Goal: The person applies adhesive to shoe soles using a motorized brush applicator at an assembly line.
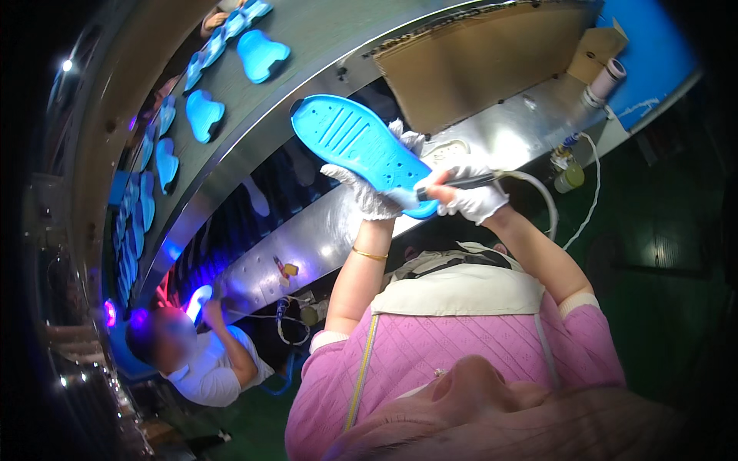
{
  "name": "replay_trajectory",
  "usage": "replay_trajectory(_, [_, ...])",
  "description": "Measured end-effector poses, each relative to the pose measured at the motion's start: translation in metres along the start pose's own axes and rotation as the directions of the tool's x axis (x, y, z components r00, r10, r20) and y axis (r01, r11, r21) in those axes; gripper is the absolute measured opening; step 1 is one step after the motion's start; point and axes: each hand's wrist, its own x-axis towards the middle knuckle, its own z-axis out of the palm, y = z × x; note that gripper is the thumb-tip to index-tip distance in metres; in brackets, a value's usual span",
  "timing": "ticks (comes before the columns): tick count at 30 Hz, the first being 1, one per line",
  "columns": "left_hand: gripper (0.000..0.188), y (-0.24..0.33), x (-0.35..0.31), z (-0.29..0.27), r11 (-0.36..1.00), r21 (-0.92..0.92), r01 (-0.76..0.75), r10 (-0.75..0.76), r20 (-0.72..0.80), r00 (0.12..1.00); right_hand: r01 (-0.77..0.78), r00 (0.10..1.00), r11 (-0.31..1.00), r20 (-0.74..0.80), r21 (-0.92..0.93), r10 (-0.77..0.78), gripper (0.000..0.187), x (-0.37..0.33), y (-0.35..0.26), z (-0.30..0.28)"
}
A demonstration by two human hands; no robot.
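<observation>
A bright blue shoe sole (354, 140) with grooves and small holes is held up over the metal bench, tilted, toe end to the upper left. My left hand (367, 194), in a white glove, grips it from beneath; the thumb shows along the near edge and fingertips show past the far edge. In my right hand (473, 196), gloved with some bare fingertips, is a dark-handled brush (461, 183). Its pale bristles lie against the heel end of the sole. A white hose (546, 192) runs from the handle end.
Beyond the bench (330, 238), a green conveyor belt (280, 31) carries several blue soles (263, 55). A cardboard box (477, 69) stands at the back right, near a pale cylindrical container (606, 81). To the left, another person (211, 361) holds a brightly lit sole.
</observation>
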Motion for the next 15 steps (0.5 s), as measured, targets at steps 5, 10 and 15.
replay_trajectory(5, [0.121, 0.013, 0.012, 0.006, 0.998, -0.037, -0.059, 0.064, 0.154, 0.986, 0.242, 0.970, 0.948, 0.021, -0.208, -0.243, 0.003, -0.001, -0.006, 0.007])
replay_trajectory(10, [0.119, 0.025, 0.012, 0.009, 0.997, -0.015, -0.072, 0.073, 0.291, 0.954, -0.045, 0.998, 0.963, 0.047, 0.264, 0.033, 0.009, -0.001, -0.006, 0.002])
replay_trajectory(15, [0.122, 0.042, 0.008, 0.016, 0.927, 0.365, -0.086, -0.015, 0.266, 0.964, -0.125, 0.992, 0.984, -0.020, -0.124, 0.124, 0.011, 0.003, -0.004, -0.007])
